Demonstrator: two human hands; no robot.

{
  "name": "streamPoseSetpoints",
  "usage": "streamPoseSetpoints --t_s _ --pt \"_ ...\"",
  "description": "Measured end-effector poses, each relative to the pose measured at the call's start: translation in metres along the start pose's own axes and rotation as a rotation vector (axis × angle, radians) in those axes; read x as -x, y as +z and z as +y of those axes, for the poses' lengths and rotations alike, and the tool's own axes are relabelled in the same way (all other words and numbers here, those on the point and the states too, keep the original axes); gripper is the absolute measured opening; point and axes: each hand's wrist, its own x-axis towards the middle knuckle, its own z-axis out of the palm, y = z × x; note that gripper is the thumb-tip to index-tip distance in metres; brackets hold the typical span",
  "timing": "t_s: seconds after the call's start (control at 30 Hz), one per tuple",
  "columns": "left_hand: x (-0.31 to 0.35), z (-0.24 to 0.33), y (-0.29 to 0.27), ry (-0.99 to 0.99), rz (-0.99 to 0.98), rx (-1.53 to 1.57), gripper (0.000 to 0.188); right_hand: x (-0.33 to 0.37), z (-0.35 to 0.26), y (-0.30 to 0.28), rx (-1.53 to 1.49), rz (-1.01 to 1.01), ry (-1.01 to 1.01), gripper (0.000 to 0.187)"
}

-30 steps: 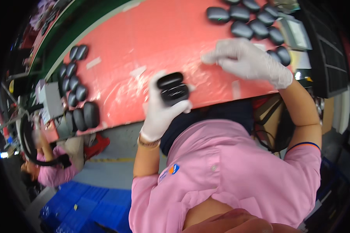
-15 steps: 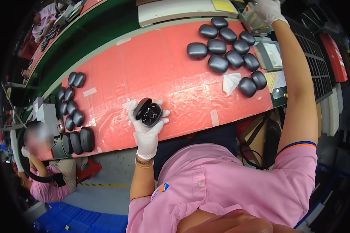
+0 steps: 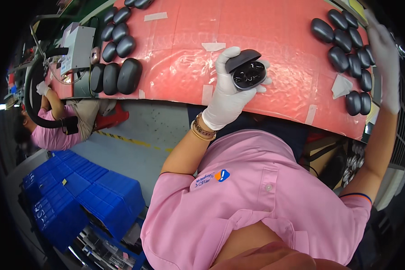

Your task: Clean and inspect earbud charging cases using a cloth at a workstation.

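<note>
In my white-gloved left hand (image 3: 227,96) is a dark earbud charging case (image 3: 249,74), its lid flipped up and its glossy black inside facing me. The fingers wrap round it from below and behind, above the near edge of the table. Whether earbuds sit in the wells cannot be made out for the glare. My right hand (image 3: 386,58), gloved too, is smeared by motion beyond the right end of the table; its fingers and anything in them cannot be read. Nearest to it are several closed dark grey cases (image 3: 353,49) lying in a cluster.
A red-covered table (image 3: 184,58) carries more closed cases (image 3: 120,33) at its left, with three black cases (image 3: 111,77) standing nearby. A white tissue (image 3: 341,86) lies by the right cluster. A co-worker (image 3: 54,121) sits at left, behind blue bins (image 3: 90,189).
The view has swung, shifting the table up in the picture. My right hand has come back from the container at the far right corner. The left hand still holds the open case.
</note>
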Motion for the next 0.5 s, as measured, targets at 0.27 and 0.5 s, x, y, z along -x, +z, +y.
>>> streamPoseSetpoints --t_s 0.27,0.5 --pt "0.003 -0.010 0.003 0.157 -0.083 -0.397 0.077 0.134 -0.164 0.110 -0.047 -0.182 -0.571 0.047" --pt "0.007 -0.009 0.003 0.154 -0.052 -0.475 0.082 0.139 -0.176 0.117 0.370 -0.094 -0.458 0.042"
